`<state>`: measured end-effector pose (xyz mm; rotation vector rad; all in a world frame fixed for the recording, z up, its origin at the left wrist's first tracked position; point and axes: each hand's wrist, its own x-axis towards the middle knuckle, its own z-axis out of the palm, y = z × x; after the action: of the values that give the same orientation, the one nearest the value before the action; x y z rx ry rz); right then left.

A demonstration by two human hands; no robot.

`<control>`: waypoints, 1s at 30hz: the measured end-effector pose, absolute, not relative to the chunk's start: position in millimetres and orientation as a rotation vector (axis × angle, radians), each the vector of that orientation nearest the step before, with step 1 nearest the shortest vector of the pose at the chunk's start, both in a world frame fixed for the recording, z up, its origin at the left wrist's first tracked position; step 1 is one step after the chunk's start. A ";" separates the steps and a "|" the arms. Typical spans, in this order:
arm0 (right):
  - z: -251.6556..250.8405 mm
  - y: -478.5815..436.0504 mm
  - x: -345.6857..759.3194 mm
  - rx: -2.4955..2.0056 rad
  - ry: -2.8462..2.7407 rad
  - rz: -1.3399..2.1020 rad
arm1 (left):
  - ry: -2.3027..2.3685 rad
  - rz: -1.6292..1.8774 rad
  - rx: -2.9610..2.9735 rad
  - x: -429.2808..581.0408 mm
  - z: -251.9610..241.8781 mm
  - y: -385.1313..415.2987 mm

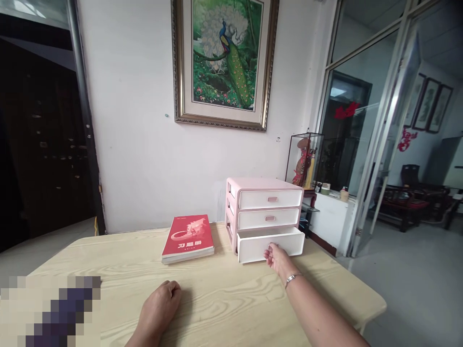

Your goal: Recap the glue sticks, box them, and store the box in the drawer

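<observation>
A pink and white three-drawer box [265, 185] stands on the pale wooden table [119, 262] near the wall. Its bottom drawer [253, 245] is pulled partly out. My right hand [277, 258] grips the front of that drawer at the handle, a silver bracelet on its wrist. My left hand [161, 303] rests on the table with the fingers curled into a loose fist, holding nothing. A red book [188, 237] lies flat to the left of the drawer box.
A framed peacock picture [224, 60] hangs on the white wall behind. A glass case with a figurine [304, 161] stands on a low white ledge at the right. Glass doors open to another room. The table's right edge runs close to my right arm.
</observation>
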<state>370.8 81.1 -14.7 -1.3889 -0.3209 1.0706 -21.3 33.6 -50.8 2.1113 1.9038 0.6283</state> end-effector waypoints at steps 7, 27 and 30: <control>-22.5 16.2 377.4 -1.489 -0.363 1.061 | 1.811 0.609 2.126 -27.2 -52.4 31.5; 83.9 75.3 394.5 -1.971 -1.411 0.802 | 1.780 0.594 2.002 -27.3 -45.2 31.4; 71.4 105.1 391.6 -1.994 -1.282 0.886 | 1.776 0.604 2.000 -28.2 -44.2 31.8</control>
<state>391.6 105.1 71.4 -1.9944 -1.2821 0.8858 -28.2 31.8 -44.2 1.9995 1.7755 0.6041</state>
